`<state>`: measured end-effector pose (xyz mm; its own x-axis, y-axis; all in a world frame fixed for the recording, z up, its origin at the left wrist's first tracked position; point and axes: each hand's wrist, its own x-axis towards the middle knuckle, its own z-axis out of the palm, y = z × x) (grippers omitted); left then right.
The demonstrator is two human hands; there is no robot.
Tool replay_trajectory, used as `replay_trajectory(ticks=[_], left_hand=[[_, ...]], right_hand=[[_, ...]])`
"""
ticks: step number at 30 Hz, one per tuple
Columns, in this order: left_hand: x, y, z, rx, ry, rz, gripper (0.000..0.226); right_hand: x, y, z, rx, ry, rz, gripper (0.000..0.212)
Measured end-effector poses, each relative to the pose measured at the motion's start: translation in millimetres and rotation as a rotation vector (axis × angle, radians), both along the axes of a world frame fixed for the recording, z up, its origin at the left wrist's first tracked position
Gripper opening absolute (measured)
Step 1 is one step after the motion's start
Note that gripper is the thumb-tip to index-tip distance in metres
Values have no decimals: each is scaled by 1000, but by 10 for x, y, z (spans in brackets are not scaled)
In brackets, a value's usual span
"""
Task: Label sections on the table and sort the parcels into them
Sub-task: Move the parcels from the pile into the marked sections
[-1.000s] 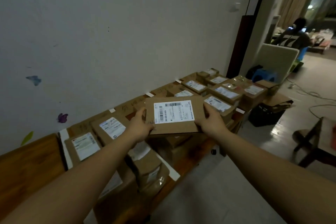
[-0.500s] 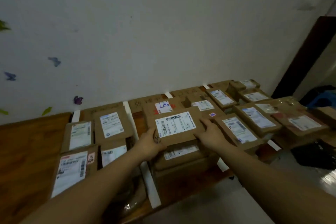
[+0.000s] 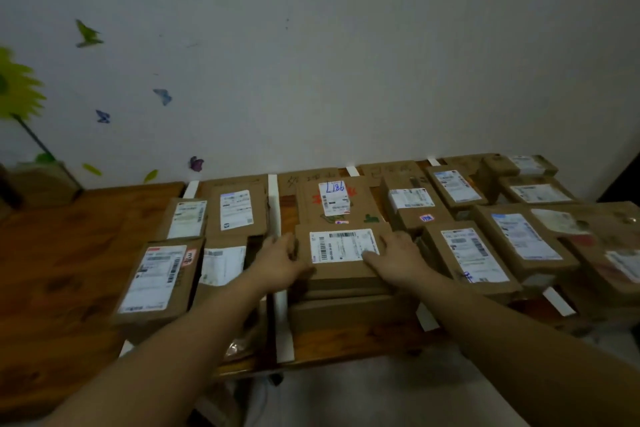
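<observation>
Left hand [image 3: 280,262]: fingers curled round the left edge of the parcel [image 3: 341,265], gripping it. Right hand [image 3: 398,256]: lies flat on the parcel's right side, thumb stretched over its white shipping label [image 3: 341,246], fingers straight, not curled round anything.

Parcel: flat brown carton between the two hands, label up, resting on top of a stack of cartons [image 3: 349,312].

Just beyond the hands: a marked box [image 3: 334,198] with blue handwriting on its label and red and green prints on the cardboard, touching the parcel's far edge.

Just left of the left hand: a white tape strip [image 3: 273,204] running from wall to near edge of the table [image 3: 52,270]. Past it, four labelled cartons, the nearest one [image 3: 221,263] close to the left wrist.

Right of the right hand: a large labelled carton [image 3: 471,256], then more cartons crowded together out to the far right.

At the wall beyond the marked box: a cardboard sign [image 3: 304,178] with handwriting, illegible.
</observation>
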<state>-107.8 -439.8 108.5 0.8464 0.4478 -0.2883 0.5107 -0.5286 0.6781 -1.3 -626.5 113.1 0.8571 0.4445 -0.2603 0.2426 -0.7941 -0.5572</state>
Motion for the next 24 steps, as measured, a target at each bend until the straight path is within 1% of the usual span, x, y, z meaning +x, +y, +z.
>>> replay_trajectory(ticks=[2,4,7,9,12,17,20,24], left_hand=[[-103,206,205,42,-64,50,65],[-277,499,417,110,-94,104,68],[-655,1009,684,197,-133,141,66],[-958,1358,818,271,-108,189,68],[-1477,1949,950,330,-92,263,71],[-2405,3010,1095,358,-20,331,78],[-2924,3556,1158,379,11,402,80],[-3424,4204,1168,376,41,499,80]], right_hand=[[-30,204,128,-1,-60,59,56],[-104,497,270,-8,-109,121,62],[-305,1073,477,63,-135,262,60],[-515,1497,635,91,-166,315,62],[-910,2165,818,107,-176,401,64],[-1669,3315,1017,128,-168,512,69],[-2126,3937,1085,123,-179,586,68],[-2587,4650,1090,98,-194,696,69]])
